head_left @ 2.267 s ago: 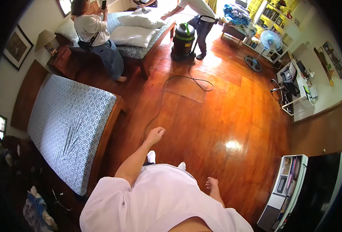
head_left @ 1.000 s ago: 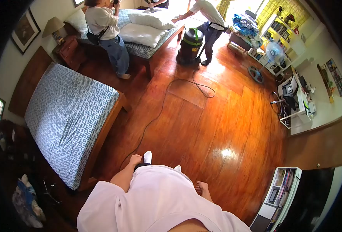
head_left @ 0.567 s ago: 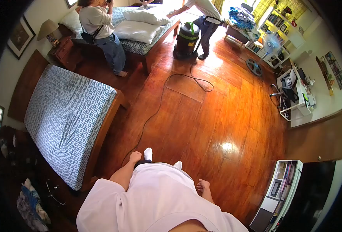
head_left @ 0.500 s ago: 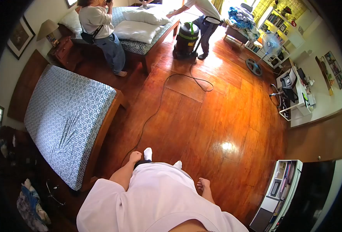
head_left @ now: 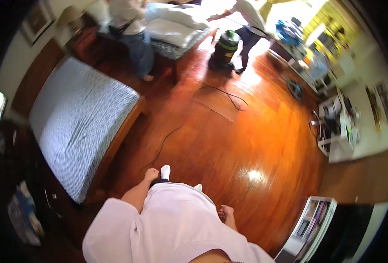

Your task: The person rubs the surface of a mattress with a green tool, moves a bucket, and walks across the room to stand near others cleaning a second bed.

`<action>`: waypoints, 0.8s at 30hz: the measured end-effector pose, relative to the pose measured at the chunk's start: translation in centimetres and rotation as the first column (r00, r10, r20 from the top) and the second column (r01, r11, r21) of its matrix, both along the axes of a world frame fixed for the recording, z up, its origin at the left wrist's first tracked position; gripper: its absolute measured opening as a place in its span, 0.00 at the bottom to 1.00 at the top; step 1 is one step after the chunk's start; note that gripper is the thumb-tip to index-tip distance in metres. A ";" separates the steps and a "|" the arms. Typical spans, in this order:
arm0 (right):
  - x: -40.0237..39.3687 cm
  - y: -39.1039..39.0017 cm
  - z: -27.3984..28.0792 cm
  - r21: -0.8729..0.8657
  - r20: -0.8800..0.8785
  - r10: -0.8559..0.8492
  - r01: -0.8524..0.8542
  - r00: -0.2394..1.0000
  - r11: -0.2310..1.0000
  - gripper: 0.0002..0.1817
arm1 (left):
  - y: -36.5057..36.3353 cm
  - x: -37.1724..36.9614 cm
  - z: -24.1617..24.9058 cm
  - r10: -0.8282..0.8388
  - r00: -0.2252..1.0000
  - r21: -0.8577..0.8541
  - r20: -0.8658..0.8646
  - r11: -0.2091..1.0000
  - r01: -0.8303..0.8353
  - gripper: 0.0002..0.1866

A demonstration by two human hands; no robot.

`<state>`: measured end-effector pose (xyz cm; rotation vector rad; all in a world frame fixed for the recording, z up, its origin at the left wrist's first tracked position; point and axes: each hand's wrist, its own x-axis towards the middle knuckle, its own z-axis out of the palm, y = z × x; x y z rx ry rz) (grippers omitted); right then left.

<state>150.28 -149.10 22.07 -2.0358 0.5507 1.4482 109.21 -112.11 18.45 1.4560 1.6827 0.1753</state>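
Observation:
My left hand (head_left: 151,175) hangs low beside my white shirt (head_left: 180,219), its fingers curled and nothing visible in it. At the other side of the shirt my right hand (head_left: 226,213) hangs with fingers curled in, also with nothing visible in it. A white-socked foot (head_left: 165,172) shows just past my left hand. The black cable (head_left: 162,147) runs over the wooden floor (head_left: 211,153) from near that hand toward the black vacuum cleaner (head_left: 225,50).
A bed with a patterned sheet (head_left: 80,118) stands at left. One person (head_left: 134,39) stands by the far bed with pillows (head_left: 172,33); another (head_left: 248,33) leans over it. A fan (head_left: 318,65), desk (head_left: 340,127) and shelf unit (head_left: 308,228) are along the right.
The view has turned slightly, so the far beds, people and vacuum cleaner sit further right and the picture is more blurred. Both my hands stay low at my sides.

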 end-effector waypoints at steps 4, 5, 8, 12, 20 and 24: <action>-2.5 4.0 8.7 0.099 0.012 0.136 -0.136 0.991 0.986 0.14 | -0.5 -1.0 -2.4 -0.266 0.931 0.013 -0.250 0.960 0.278 0.16; -5.2 7.5 14.1 0.016 0.130 0.183 -0.187 0.974 0.982 0.20 | -0.4 -0.2 0.2 -0.161 0.958 -0.112 -0.237 0.984 0.138 0.18; -2.6 7.9 13.1 0.120 0.069 0.296 -0.302 0.953 0.946 0.20 | 0.0 1.9 6.3 -0.013 0.985 -0.201 -0.173 0.979 -0.023 0.18; 0.6 10.1 11.9 0.167 0.058 0.393 -0.397 0.918 0.902 0.21 | -1.1 1.3 7.2 0.054 0.990 -0.161 -0.128 0.984 -0.074 0.18; 3.9 14.5 11.3 0.202 0.059 0.533 -0.533 0.844 0.822 0.21 | -5.4 -4.0 5.0 0.330 0.925 -0.266 -0.187 0.890 -0.371 0.21; 6.4 18.6 7.9 0.094 0.120 0.463 -0.475 0.878 0.875 0.16 | -8.0 -5.5 3.3 0.383 0.891 -0.270 -0.243 0.856 -0.441 0.22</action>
